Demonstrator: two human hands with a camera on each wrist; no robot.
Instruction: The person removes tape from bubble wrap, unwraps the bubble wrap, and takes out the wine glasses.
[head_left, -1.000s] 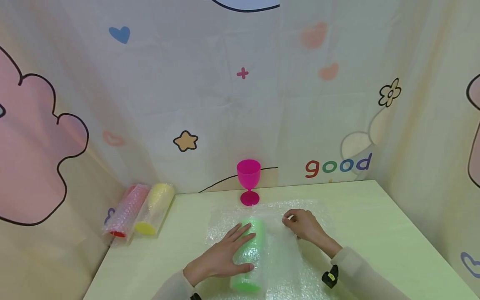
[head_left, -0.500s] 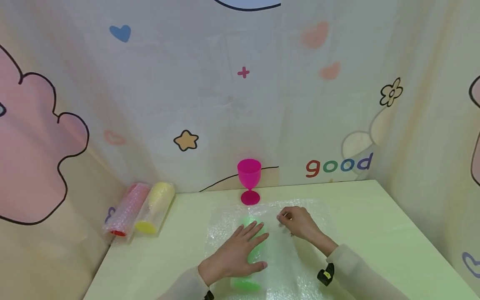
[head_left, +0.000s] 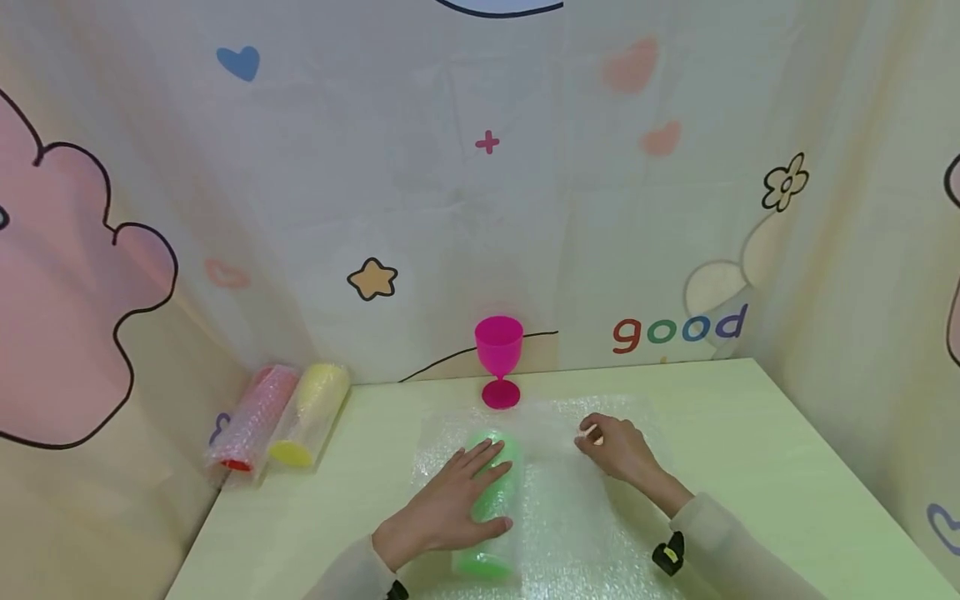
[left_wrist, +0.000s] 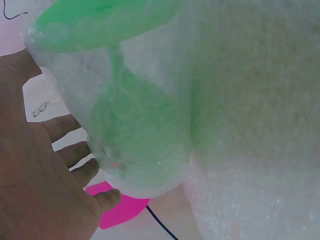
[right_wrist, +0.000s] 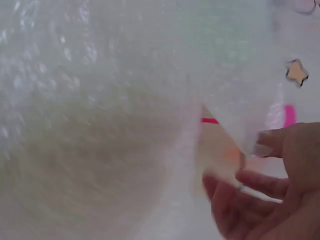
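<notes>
A green goblet (head_left: 486, 568) lies on its side inside bubble wrap (head_left: 567, 525). My left hand (head_left: 438, 512) rests on the wrapped goblet, fingers spread and thumb out to the right. In the left wrist view, the goblet's foot, stem and bowl (left_wrist: 135, 125) show blurred through the plastic, and the fingers lie along its side. My right hand (head_left: 618, 454) has curled fingers and pinches the upper right part of the wrap's top layer. In the right wrist view, the plastic narrows to a corner at the thumb (right_wrist: 270, 142).
A pink goblet (head_left: 498, 346) stands upright behind the wrap, near the back edge. Red (head_left: 255, 421) and yellow (head_left: 311, 417) wrapped bundles lie side by side at the left edge of the pale table (head_left: 750, 467). A printed curtain (head_left: 420, 167) hangs behind.
The left hand rolled the wrapped green goblet to the right, then back left. The right hand shifted slightly left, then right. The pink goblet and the two bundles stayed put.
</notes>
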